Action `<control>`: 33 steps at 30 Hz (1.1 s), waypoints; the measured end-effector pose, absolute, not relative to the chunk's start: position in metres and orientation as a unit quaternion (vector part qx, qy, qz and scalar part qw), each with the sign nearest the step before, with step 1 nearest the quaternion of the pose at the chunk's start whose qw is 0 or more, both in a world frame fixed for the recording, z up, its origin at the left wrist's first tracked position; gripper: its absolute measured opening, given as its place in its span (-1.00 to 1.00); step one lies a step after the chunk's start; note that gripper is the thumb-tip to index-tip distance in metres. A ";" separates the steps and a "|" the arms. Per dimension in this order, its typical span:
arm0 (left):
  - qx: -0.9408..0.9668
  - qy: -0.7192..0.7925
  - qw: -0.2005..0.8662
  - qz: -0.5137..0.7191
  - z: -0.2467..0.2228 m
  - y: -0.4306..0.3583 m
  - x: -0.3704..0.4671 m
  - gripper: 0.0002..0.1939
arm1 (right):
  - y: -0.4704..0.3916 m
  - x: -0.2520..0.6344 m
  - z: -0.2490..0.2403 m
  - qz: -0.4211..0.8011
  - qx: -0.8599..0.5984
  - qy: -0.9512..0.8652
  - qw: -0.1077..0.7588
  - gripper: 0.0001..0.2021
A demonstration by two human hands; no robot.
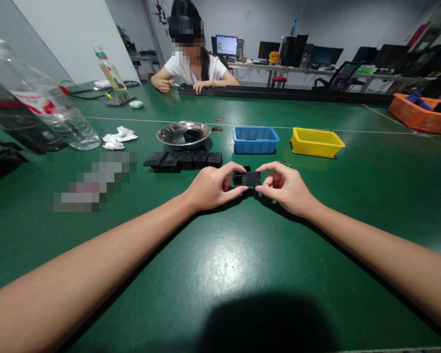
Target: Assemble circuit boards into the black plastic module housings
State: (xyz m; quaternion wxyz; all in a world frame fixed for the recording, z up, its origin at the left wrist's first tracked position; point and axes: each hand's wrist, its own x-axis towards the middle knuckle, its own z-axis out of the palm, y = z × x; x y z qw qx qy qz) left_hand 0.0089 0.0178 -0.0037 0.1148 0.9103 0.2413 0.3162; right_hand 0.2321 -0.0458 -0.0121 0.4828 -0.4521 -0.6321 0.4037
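Between my two hands is a small black plastic housing (250, 179), held just above the green table (220, 235). My left hand (215, 185) grips its left end between thumb and fingers. At the right end, my right hand (288, 189) pinches it with thumb and index finger, the other fingers curled. A row of several similar black plastic parts (183, 161) lies just beyond my left hand. Part of a thin green piece (284, 164) shows behind my right hand; the rest is hidden.
A steel bowl (165, 135) with a black part inside, a blue bin (256, 144) and a yellow bin (318, 147) stand beyond my hands. Water bottle (55, 105) and crumpled tissue (119, 138) are left, an orange basket (422, 115) far right. A person (194, 68) sits opposite.
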 end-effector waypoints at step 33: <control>0.910 0.246 0.118 0.313 -0.002 0.017 0.009 -0.69 | -0.046 0.232 -0.012 0.396 -0.454 -0.643 0.473 -0.60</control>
